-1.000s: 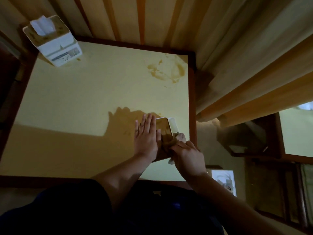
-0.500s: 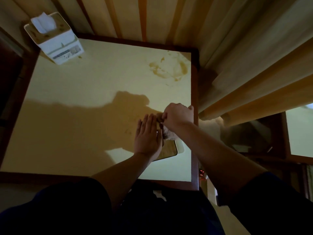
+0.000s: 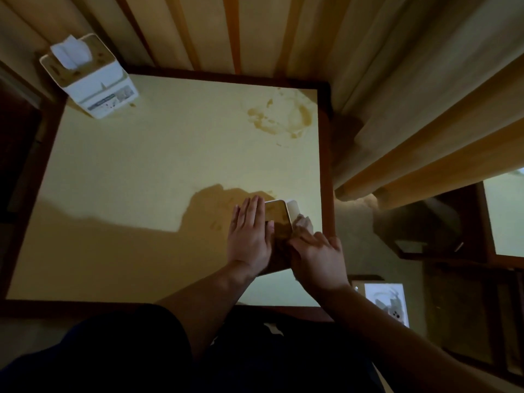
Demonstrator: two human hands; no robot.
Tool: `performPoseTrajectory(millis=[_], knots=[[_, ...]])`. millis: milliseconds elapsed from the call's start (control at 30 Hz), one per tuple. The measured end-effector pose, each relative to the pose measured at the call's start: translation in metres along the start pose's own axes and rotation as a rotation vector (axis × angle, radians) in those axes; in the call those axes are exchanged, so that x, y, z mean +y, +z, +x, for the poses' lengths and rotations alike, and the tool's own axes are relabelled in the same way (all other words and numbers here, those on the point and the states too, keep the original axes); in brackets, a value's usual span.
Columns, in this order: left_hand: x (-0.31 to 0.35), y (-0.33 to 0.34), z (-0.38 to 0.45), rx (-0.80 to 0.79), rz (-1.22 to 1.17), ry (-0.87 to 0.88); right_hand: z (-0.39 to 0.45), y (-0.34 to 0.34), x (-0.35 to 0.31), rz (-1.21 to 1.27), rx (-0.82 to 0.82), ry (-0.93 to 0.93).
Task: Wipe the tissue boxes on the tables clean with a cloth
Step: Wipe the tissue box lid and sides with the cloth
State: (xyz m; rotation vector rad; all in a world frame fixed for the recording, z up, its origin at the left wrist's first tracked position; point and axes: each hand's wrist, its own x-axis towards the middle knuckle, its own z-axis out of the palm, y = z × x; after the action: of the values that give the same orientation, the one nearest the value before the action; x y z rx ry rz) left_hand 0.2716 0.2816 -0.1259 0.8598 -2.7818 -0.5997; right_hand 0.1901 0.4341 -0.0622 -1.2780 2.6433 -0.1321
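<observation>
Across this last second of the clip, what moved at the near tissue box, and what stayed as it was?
The right hand with the cloth went to the far end of the near tissue box half a second ago, and is now back at the near end, on the box's right side. The left hand stays flat against the box's left side. The far tissue box and the stain look unchanged.

Glossy-topped tissue box [image 3: 279,215]; matt, stained tabletop [image 3: 170,165] with dark wood rim.

Worktop [image 3: 147,177]: pale yellow, dark wood rim; brown stain [image 3: 280,120] far right. Tissue box [image 3: 93,80] far-left corner; second box [image 3: 279,219] near right edge.
</observation>
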Motion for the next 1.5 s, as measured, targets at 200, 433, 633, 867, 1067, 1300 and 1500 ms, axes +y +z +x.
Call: performPoseTrajectory(millis=[200, 433, 633, 867, 1067, 1300, 1500], knots=[[0.001, 0.002, 0.001, 0.040, 0.016, -0.016, -0.011, -0.011, -0.001, 0.019, -0.170, 0.031], [-0.005, 0.004, 0.004, 0.043, 0.018, 0.023, 0.019, -0.026, -0.009, -0.029, -0.263, 0.059], [0.000, 0.002, 0.001, 0.013, -0.041, -0.009, 0.091, -0.032, -0.024, -0.012, -0.180, 0.134], [0.001, 0.002, 0.005, 0.002, -0.098, -0.085, 0.084, -0.011, -0.028, 0.062, -0.026, 0.140], [-0.003, 0.002, 0.004, 0.037, -0.020, -0.012, 0.021, 0.009, -0.014, 0.055, 0.064, 0.113], [-0.004, 0.006, 0.007, 0.089, -0.006, -0.009, 0.003, -0.024, -0.009, 0.031, -0.247, 0.127], [-0.004, 0.009, 0.007, 0.079, -0.060, -0.033, 0.041, -0.044, -0.018, -0.091, -0.481, 0.139]])
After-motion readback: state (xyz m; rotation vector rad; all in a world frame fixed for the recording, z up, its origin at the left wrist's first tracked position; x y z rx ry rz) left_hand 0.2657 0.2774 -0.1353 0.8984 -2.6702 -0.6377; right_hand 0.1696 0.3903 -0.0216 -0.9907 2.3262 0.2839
